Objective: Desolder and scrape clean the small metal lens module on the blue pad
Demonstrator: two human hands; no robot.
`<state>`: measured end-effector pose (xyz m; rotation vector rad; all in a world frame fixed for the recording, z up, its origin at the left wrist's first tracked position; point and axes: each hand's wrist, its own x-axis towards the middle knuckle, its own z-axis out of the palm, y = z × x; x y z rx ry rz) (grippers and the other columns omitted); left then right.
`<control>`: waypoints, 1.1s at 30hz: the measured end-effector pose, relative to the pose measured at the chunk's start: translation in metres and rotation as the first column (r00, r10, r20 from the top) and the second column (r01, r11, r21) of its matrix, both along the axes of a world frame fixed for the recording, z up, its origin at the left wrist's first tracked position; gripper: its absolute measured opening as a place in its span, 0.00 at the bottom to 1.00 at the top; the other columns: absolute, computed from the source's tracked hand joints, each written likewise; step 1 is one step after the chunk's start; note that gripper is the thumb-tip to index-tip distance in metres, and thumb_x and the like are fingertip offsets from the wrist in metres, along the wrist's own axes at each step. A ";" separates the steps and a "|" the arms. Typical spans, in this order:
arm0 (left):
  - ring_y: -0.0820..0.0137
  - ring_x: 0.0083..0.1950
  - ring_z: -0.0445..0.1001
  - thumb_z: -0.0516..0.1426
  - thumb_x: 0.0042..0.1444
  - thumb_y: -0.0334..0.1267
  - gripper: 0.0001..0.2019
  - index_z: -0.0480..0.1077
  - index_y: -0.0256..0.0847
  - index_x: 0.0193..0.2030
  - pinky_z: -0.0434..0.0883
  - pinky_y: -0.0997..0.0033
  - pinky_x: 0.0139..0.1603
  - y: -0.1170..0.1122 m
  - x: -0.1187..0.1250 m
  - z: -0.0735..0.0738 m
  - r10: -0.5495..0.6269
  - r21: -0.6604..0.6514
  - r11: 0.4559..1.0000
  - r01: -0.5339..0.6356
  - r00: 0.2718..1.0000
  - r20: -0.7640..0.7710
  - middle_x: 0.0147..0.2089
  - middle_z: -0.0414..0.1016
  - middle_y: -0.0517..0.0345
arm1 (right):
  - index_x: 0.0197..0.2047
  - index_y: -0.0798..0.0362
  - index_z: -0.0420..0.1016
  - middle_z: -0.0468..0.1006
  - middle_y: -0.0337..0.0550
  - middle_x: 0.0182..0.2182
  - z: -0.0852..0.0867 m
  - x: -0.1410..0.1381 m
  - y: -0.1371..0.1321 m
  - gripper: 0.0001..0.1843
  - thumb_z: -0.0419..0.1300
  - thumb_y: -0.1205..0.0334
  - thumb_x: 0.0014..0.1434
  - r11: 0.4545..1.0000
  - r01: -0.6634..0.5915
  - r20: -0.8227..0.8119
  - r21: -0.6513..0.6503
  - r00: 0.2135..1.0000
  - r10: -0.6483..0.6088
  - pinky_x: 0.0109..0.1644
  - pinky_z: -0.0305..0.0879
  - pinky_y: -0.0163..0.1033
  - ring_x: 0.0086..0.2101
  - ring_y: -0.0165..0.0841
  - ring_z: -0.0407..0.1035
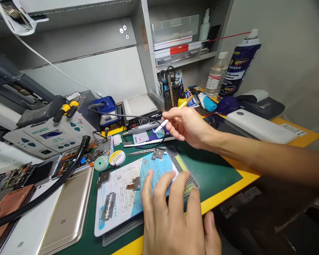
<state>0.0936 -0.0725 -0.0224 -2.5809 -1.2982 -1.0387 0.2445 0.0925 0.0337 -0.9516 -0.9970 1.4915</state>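
Note:
My right hand [187, 125] is closed in a pinch around a slim stick-like tool [163, 124], yellow at its upper end and white toward its lower-left tip. The tip hangs above the back of the green mat, and the exact kind of tool cannot be told. My left hand [175, 216] is palm down in the foreground with fingers spread, holding nothing. It hovers over or rests on the right part of a blue-and-white card [122, 219]; contact cannot be told. On the card lie a small part with a brown flex cable [133, 184], a dark square part [158, 153] and a razor blade [108, 207].
Phones [66, 209] lie at left beneath a black hose [69, 173]. Behind are a grey soldering station [53, 134], a blue iron stand [106, 109], tweezers [140, 152] and a solder spool [117, 158]. A spray can [238, 67] and a white power bank [260, 125] stand at right.

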 end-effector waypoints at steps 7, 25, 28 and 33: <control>0.38 0.78 0.59 0.56 0.70 0.50 0.25 0.79 0.29 0.59 0.47 0.21 0.79 0.024 0.038 0.001 0.058 -0.051 0.996 -0.072 0.970 -0.237 0.77 0.66 0.37 | 0.27 0.55 0.71 0.74 0.31 0.19 -0.001 0.000 -0.004 0.18 0.61 0.67 0.71 1.000 -0.023 0.033 -0.020 0.999 0.024 0.13 0.51 0.27 0.13 0.22 0.60; 0.40 0.79 0.58 0.57 0.71 0.48 0.24 0.78 0.29 0.60 0.41 0.22 0.80 0.007 0.038 -0.013 0.026 0.051 0.999 -0.009 0.943 -0.331 0.76 0.67 0.42 | 0.27 0.55 0.72 0.74 0.32 0.18 0.002 -0.001 -0.010 0.17 0.60 0.68 0.69 0.999 -0.036 0.010 -0.019 0.999 0.036 0.13 0.51 0.27 0.14 0.22 0.62; 0.39 0.78 0.59 0.55 0.72 0.46 0.23 0.77 0.29 0.61 0.45 0.21 0.78 0.007 0.038 -0.012 0.003 0.009 1.000 0.000 0.946 -0.324 0.76 0.67 0.41 | 0.26 0.56 0.72 0.74 0.35 0.17 0.002 -0.001 -0.010 0.15 0.61 0.68 0.65 0.999 -0.034 -0.012 -0.013 0.999 0.034 0.13 0.52 0.27 0.13 0.23 0.62; 0.43 0.76 0.62 0.59 0.69 0.44 0.15 0.79 0.34 0.53 0.47 0.28 0.80 0.008 0.032 -0.011 -0.031 0.019 0.999 0.035 0.988 -0.153 0.73 0.72 0.42 | 0.25 0.56 0.73 0.74 0.36 0.17 0.001 -0.001 -0.010 0.13 0.62 0.67 0.62 0.999 -0.035 -0.026 -0.008 0.999 0.034 0.12 0.52 0.27 0.13 0.23 0.62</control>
